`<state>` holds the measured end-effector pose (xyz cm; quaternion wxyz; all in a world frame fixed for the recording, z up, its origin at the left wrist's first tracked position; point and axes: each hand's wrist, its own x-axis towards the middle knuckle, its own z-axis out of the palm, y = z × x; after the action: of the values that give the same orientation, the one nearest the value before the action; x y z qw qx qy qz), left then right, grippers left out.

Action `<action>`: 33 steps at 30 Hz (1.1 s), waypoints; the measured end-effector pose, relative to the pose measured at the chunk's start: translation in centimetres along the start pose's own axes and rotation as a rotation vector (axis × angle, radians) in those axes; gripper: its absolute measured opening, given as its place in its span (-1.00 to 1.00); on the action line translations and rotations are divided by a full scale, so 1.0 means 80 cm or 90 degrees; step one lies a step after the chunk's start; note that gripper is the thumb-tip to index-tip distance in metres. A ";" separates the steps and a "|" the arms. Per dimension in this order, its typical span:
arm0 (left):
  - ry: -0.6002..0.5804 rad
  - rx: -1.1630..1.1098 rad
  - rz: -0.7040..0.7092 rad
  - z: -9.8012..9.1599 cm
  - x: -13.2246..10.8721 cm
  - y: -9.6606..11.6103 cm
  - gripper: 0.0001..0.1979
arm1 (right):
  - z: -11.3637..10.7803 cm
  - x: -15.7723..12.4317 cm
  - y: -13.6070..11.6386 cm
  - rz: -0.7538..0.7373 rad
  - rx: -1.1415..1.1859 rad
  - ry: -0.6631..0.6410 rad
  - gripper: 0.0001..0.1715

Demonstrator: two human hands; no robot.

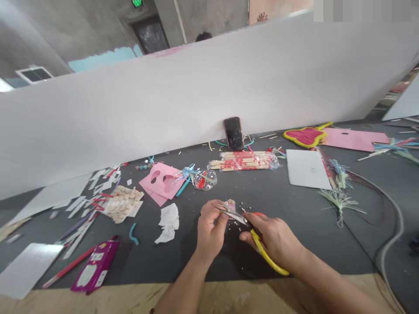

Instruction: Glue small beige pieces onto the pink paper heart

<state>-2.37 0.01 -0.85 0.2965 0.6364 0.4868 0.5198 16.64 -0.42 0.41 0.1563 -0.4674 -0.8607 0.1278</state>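
My right hand point(273, 237) grips a pair of scissors point(238, 215) with a yellow handle and one red part. Their metal blades point left and reach the fingertips of my left hand point(211, 226). The fingers of my left hand are pinched together at the blades, and what they hold is too small to make out. Just behind the blades lies a small pink piece point(231, 210) with a heap of pale bits point(230, 202) at its top. More small pale bits point(245, 205) are scattered on the dark table around the blades.
Beyond my hands lie a round bead case point(204, 179), bundled sticks in clear wrap point(244, 161) and a phone point(234, 133) leaning on the white partition point(183, 100). Pink paper point(157, 187), crumpled tissue point(168, 222) and a purple packet point(96, 266) lie left; a white board point(307, 169) lies right.
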 end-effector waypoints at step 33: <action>0.040 -0.078 -0.196 0.002 0.009 0.002 -0.68 | -0.018 0.009 0.060 0.188 -0.125 0.072 -0.49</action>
<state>-2.20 0.65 -0.46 0.3951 0.5184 0.5552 0.5166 20.53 2.84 0.07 0.1378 -0.6084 -0.7807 0.0381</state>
